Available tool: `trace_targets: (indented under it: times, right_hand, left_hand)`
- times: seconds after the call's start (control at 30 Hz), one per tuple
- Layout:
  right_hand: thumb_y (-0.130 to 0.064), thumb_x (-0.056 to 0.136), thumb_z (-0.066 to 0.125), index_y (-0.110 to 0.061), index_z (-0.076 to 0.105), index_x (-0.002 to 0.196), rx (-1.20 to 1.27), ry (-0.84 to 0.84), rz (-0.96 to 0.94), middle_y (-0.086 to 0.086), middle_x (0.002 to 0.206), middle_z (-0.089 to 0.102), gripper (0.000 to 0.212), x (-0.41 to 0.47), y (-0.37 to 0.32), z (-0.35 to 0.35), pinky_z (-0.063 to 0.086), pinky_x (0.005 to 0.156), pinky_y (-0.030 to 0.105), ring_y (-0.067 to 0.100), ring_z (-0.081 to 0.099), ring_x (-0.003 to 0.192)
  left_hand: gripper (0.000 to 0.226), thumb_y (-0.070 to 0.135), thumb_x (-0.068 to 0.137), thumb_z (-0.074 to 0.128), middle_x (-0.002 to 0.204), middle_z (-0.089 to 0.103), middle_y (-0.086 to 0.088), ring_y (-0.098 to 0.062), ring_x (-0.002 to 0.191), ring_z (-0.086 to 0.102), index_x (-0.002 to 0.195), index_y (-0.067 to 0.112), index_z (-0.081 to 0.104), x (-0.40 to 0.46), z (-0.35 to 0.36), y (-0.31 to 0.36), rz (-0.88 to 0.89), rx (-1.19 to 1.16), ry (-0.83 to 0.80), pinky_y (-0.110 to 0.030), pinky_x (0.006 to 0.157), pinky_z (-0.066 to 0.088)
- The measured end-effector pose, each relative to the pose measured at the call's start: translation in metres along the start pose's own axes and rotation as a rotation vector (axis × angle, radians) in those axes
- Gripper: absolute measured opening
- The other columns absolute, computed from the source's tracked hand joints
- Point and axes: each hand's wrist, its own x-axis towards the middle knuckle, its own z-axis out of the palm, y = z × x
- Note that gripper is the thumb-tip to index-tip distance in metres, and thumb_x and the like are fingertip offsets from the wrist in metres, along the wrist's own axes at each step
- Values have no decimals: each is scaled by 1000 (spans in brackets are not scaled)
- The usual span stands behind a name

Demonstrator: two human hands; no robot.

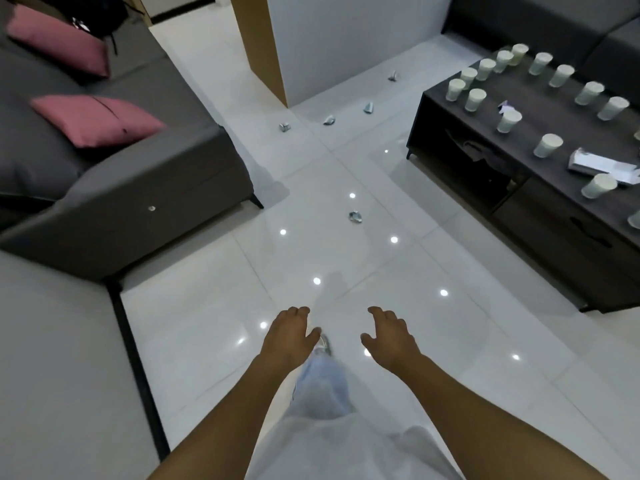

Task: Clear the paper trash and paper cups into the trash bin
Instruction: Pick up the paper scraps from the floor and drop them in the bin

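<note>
Room: white glossy floor tiles [398, 188] threw back ceiling spots; a grey sofa [145, 174] with pink cushions [97, 121] stood to my left, a dark low surface [540, 188] to my right.
Paper cups: many white paper cups [548, 145] stood upright on that surface, spread along it, most apart from one another.
Paper trash: one crumpled wad [355, 217] lay on the floor ahead of me, near the surface's corner; more wads [329, 120] were scattered farther off by the wall, and flat paper scraps [602, 166] lay among the cups.
Trash bin: I could not see it anywhere.
Left hand [289, 332]: held out low in front of me, fingers loosely spread, holding nothing.
Right hand [389, 336]: the same, fingers apart and relaxed, empty.
Handling: I judged the wads light and soft, easy to pinch anywhere. The cups looked thin and crushable, perhaps tippy; a gentle grip round the wall near the rim seemed best, and whether any held liquid I could not tell.
</note>
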Motion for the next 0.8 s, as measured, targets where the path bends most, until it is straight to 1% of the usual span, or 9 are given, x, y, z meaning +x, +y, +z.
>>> trace_targets:
  times: [0.13, 0.27, 0.37, 0.5, 0.67, 0.8]
  right_hand:
    - [-30, 96, 49, -19, 27, 147, 104, 29, 29, 9, 143, 38, 57, 65, -53, -34, 42, 100, 43, 29, 36, 129]
    - [-30, 95, 51, -19, 28, 147, 164, 24, 66, 9, 143, 37, 57, 112, -88, -60, 42, 101, 43, 29, 37, 129]
    - [-29, 96, 51, -19, 27, 147, 171, 17, 101, 9, 144, 37, 57, 149, -98, -81, 41, 102, 43, 30, 36, 130]
    - [-31, 95, 51, -19, 28, 146, 146, 39, 156, 9, 139, 41, 56, 211, -103, -115, 43, 99, 41, 29, 40, 125]
    - [-29, 95, 50, -17, 29, 145, 169, 57, 202, 9, 141, 38, 56, 316, -107, -167, 42, 99, 43, 30, 37, 127]
    - [-27, 95, 52, -17, 31, 144, 195, 48, 231, 10, 141, 38, 55, 391, -112, -219, 43, 99, 43, 30, 37, 128]
  left_hand:
    - [53, 42, 96, 44, 134, 48, -7, -24, 126, 41, 140, 12, 37, 71, -53, -17, 38, 28, -31, -30, 101, 34]
    - [53, 41, 97, 44, 134, 48, -6, -23, 126, 41, 140, 12, 37, 129, -96, -28, 49, 48, -51, -29, 100, 35]
    - [53, 42, 97, 44, 134, 48, -6, -23, 126, 41, 141, 13, 36, 174, -120, -29, 71, 67, -80, -28, 99, 34]
    - [53, 42, 97, 44, 133, 48, -7, -23, 124, 41, 140, 13, 37, 248, -146, -22, 83, 60, -100, -29, 99, 35]
    - [52, 40, 96, 45, 133, 49, -8, -23, 124, 41, 139, 12, 38, 361, -182, 1, 86, 50, -85, -29, 99, 35]
    - [52, 39, 96, 45, 133, 49, -8, -23, 125, 41, 139, 11, 38, 442, -214, 26, 76, 76, -145, -29, 100, 34]
